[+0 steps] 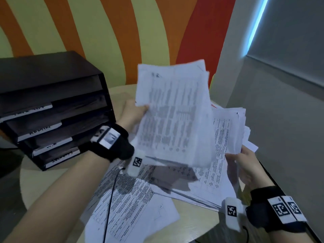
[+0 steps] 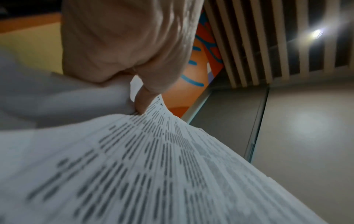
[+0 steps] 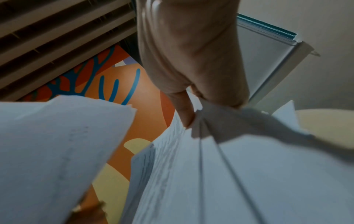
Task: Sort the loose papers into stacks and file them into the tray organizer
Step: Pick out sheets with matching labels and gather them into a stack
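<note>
Both hands hold printed papers above a littered round table, beside a dark tray organizer.

The left hand (image 1: 134, 111) pinches a raised sheaf of sheets (image 1: 172, 113) at its left edge, thumb on the printed face; its fingers behind the paper are hidden, and the print is too blurred to read. The right hand (image 1: 245, 168) grips the near edge of a second stack (image 1: 226, 130), tilted up off the table (image 1: 189, 230); the stack's far end is hidden behind the sheaf. More loose papers (image 1: 129, 207) lie spread under both wrists. The tray organizer (image 1: 52, 109) stands at the left, well apart from the sheaf, with white labels on its four trays, their writing illegible; its left side is cut off.
</note>
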{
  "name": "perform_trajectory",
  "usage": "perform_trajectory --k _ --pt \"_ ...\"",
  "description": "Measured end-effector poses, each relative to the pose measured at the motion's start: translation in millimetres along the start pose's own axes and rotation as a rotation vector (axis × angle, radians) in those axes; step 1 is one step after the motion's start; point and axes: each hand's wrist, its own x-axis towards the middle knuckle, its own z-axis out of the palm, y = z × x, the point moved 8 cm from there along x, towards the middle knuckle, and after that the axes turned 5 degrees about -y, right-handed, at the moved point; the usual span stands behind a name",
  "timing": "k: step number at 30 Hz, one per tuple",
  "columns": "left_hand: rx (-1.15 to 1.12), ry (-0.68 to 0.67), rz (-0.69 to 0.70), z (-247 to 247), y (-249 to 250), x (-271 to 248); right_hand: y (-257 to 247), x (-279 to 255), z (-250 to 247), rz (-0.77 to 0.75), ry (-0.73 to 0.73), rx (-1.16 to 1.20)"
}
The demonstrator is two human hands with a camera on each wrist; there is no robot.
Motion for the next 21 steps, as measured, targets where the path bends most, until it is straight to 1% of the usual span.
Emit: perform_trajectory --k 2,4,5,6,8,10,11,12,14,16,18,21 --pt "0.03 -0.075 -0.111 33 -31 -8 -14 -10 8 -0.042 -0.061 0.045" --pt "-0.116 -0.205 -0.23 67 -60 -19 -27 -18 14 -0.095 -0.11 0.08" --pt "-0.192 -0.223 -0.288 77 -72 -23 -33 -21 17 -0.128 -0.118 0.094" --pt "-0.229 -0.224 -0.314 84 -78 -26 -39 -23 18 -0.151 -0.107 0.11" --pt "-0.208 -0.212 -0.298 89 -81 -28 -44 -23 21 -0.168 -0.094 0.156" --pt "-0.195 -0.216 -0.242 90 -76 -26 -46 -27 28 -0.146 -0.128 0.252" --pt "-0.18 -0.215 -0.209 88 -73 -25 -47 -28 33 -0.145 -0.146 0.244" --pt "-0.171 -0.206 -0.176 85 -69 -25 -51 -30 40 -0.174 -0.167 0.181" --pt "-0.095 -0.168 -0.067 77 -52 -24 -65 -36 50 -0.303 -0.139 -0.031" --pt "0.056 -0.108 0.105 63 -20 -25 -85 -41 54 -0.404 -0.064 -0.133" --pt "0.081 -0.041 0.254 48 9 -24 -116 -50 57 -0.535 -0.019 -0.101" --pt "-0.022 0.029 0.342 24 39 -26 -151 -59 62 -0.672 -0.026 -0.007"
